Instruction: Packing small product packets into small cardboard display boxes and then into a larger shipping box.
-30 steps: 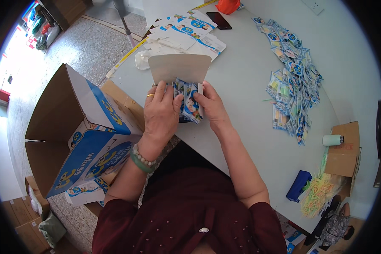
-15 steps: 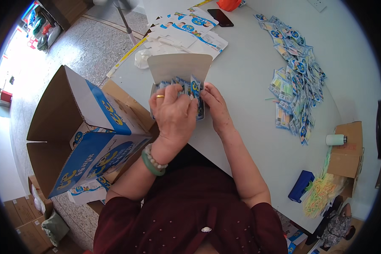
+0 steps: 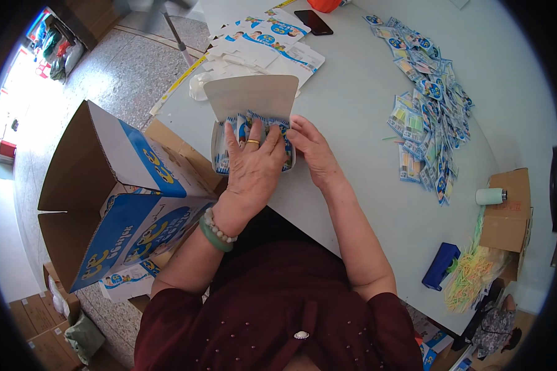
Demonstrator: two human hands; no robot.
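Note:
A small open carton (image 3: 252, 99) with its grey flap raised stands at the near edge of the white table (image 3: 365, 161). Several blue-and-white sachets (image 3: 258, 122) stand packed inside it. My left hand (image 3: 254, 164) lies flat on top of the sachets, fingers spread, a ring on one finger and a bead bracelet at the wrist. Against the carton's right side rests my right hand (image 3: 312, 148), its fingers touching the sachets' right end.
A heap of loose sachets (image 3: 427, 105) lies at the table's right. Flat printed cartons (image 3: 272, 40) and a dark phone (image 3: 313, 21) lie at the far edge. A large open cardboard box (image 3: 114, 204) stands on the floor at my left. A blue object (image 3: 440, 266) and yellow-green strips (image 3: 473, 272) sit at the right corner.
My left hand has moved up from gripping a bundle of sachets in front of the carton to lying flat over them inside it. The right hand shifted to the carton's side.

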